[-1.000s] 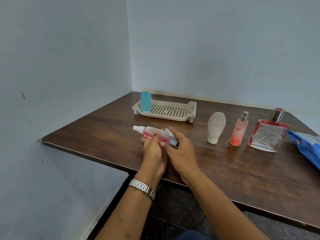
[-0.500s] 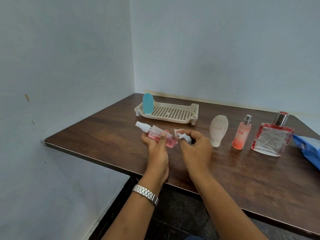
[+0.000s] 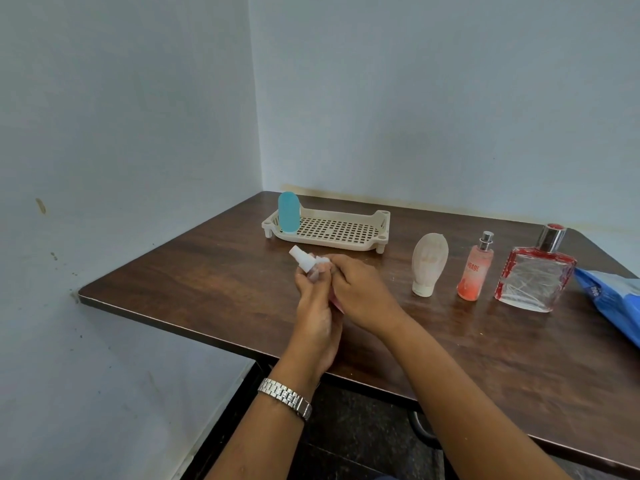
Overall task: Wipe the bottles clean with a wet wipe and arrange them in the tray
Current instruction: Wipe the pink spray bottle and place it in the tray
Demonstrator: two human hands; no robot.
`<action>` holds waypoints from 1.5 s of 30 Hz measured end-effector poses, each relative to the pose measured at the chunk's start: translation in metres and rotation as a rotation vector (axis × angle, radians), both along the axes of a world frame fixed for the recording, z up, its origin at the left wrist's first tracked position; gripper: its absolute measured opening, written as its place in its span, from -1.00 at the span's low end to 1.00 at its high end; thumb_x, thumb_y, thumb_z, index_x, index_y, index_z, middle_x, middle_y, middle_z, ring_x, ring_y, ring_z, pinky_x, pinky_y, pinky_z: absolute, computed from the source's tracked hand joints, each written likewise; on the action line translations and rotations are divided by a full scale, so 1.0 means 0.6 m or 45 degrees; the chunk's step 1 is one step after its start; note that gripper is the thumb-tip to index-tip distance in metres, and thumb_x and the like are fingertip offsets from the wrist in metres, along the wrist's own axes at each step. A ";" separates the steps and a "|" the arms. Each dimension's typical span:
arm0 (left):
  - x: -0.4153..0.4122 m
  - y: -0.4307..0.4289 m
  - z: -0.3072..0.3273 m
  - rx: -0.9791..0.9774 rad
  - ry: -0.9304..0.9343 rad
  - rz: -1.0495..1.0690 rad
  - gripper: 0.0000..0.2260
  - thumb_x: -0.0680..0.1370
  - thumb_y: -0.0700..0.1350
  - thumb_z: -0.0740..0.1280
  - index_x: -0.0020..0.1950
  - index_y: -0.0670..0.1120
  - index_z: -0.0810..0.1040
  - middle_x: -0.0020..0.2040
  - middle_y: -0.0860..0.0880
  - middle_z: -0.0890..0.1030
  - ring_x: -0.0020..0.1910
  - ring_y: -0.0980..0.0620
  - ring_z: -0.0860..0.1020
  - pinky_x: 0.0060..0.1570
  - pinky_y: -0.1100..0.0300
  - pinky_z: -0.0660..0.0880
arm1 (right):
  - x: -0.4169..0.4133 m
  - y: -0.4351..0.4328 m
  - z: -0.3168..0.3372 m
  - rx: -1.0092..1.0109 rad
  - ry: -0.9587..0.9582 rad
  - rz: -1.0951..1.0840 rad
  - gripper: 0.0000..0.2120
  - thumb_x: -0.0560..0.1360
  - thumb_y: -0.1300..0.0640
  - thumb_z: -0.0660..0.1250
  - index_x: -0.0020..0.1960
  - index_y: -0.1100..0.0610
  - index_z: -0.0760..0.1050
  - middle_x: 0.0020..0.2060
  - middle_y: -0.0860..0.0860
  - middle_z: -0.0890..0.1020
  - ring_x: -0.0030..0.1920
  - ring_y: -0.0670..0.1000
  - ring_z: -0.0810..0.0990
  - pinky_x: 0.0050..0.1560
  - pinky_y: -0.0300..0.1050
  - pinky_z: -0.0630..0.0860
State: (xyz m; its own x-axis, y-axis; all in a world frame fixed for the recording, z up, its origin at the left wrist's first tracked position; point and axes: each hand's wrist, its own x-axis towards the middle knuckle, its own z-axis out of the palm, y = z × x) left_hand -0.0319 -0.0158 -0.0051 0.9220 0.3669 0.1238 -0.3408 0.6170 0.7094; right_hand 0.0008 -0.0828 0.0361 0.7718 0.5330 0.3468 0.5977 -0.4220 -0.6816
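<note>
A: Any legible text?
B: Only on the slim pink spray bottle (image 3: 474, 269): red letters, approx. "…SAGE", first char. unclear. Blue packet (image 3: 613, 299) at right edge has white print, too small to read.
A: Held item?
B: Small clear bottle (image 3: 304, 263) w/ pink liquid and white nozzle, tilted, nozzle up-left, above the brown wood-grain surface (image 3: 194, 282). Left hand (image 3: 317, 310) has its grip clamped round the body; right hand (image 3: 362, 292) has its grip closed on a white wet wipe (image 3: 322, 260) pressed to the bottle just below the nozzle. Metal link watch (image 3: 284, 397) on left wrist.
A: Others?
B: Cream plastic tray (image 3: 346, 233), perforated grid floor, short feet, behind the hands; a rounded translucent blue bottle (image 3: 289, 212) stands upright in its left end. Right of hands, in a row on the surface: cream oval bottle (image 3: 429, 263), standing cap-down; the pink spray; a square glass bottle (image 3: 535, 271), red trim, chrome-and-red cap.
</note>
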 end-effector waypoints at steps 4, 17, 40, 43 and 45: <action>-0.004 0.000 0.004 -0.054 0.035 0.068 -0.87 0.66 -0.12 0.13 0.19 -0.01 0.35 -0.04 -0.09 0.55 -0.06 0.02 0.57 -0.03 0.12 0.53 | 0.004 0.005 -0.018 -0.017 0.104 -0.040 -0.74 0.60 0.13 0.09 -0.19 0.05 0.48 -0.30 -0.02 0.54 -0.28 -0.02 0.50 -0.21 -0.08 0.42; -0.003 0.013 0.006 -0.243 0.119 0.051 -0.82 0.65 -0.15 0.14 0.16 -0.13 0.49 -0.10 -0.06 0.50 -0.14 0.07 0.51 -0.15 0.16 0.54 | -0.030 -0.049 -0.040 -0.014 0.103 -0.231 -0.70 0.58 0.09 0.19 -0.31 0.02 0.49 -0.40 -0.08 0.51 -0.38 -0.14 0.43 -0.41 -0.33 0.31; -0.004 0.000 0.003 0.090 0.067 -0.167 -0.76 0.66 -0.13 0.10 0.20 -0.03 0.53 -0.05 -0.06 0.68 -0.09 0.06 0.65 -0.22 0.20 0.59 | -0.007 -0.027 -0.031 0.374 -0.076 -0.133 -0.67 0.55 0.20 0.24 0.31 0.09 0.46 0.20 -0.04 0.56 0.21 -0.16 0.48 0.22 -0.34 0.37; -0.007 -0.004 0.004 0.066 0.009 -0.175 -0.74 0.66 -0.16 0.09 0.26 -0.07 0.49 0.00 -0.10 0.67 -0.04 0.01 0.65 -0.07 0.15 0.61 | -0.010 -0.035 -0.034 0.607 -0.031 -0.205 -0.76 0.48 0.26 0.35 0.09 0.02 0.60 0.01 -0.15 0.63 0.04 -0.23 0.57 0.08 -0.30 0.50; -0.008 -0.003 0.005 0.036 0.010 -0.203 -0.74 0.66 -0.17 0.08 0.27 -0.11 0.47 0.00 -0.13 0.66 -0.05 0.00 0.65 -0.01 0.12 0.59 | -0.011 -0.041 -0.038 0.692 -0.008 -0.226 -0.81 0.44 0.29 0.38 -0.05 0.03 0.63 -0.09 -0.14 0.67 -0.04 -0.22 0.60 0.00 -0.29 0.53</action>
